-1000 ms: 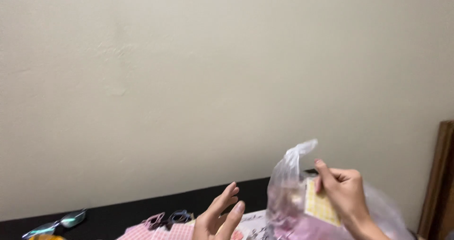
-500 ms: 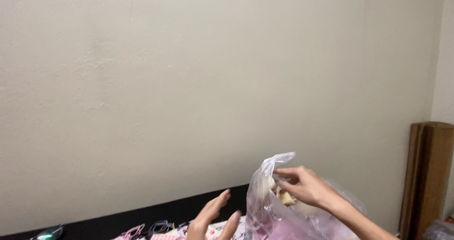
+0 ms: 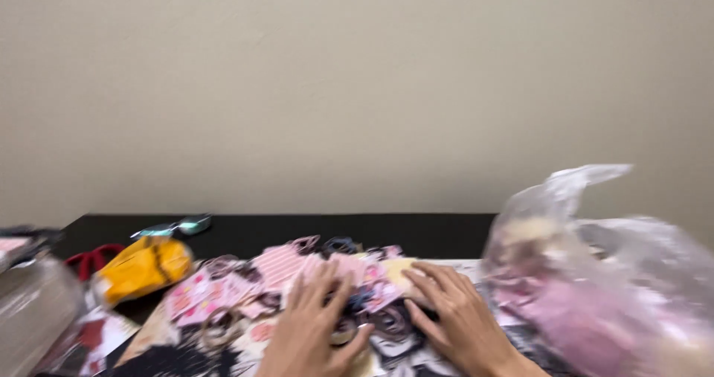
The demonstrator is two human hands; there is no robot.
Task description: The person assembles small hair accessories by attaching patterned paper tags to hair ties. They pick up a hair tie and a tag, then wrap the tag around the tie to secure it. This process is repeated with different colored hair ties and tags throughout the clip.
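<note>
Both hands lie flat on a heap of small items (image 3: 312, 295) near the bottom edge. The left hand (image 3: 312, 332) spreads its fingers (image 3: 321, 284) loosely over pink cards and dark rings, grasping nothing. The right hand (image 3: 457, 317) rests beside it, palm down, fingers (image 3: 431, 276) extended and released, touching the heap's right side. Just right of that hand stands a clear plastic bag (image 3: 595, 273) with pink contents, its top crumpled upward. To the left lies a yellow pouch (image 3: 141, 267), with something red (image 3: 93, 258) beside it. The picture is blurred. All sit on a black bench (image 3: 416, 232). Farther back lies a teal object (image 3: 178, 226), then a plain beige wall (image 3: 357, 87).
</note>
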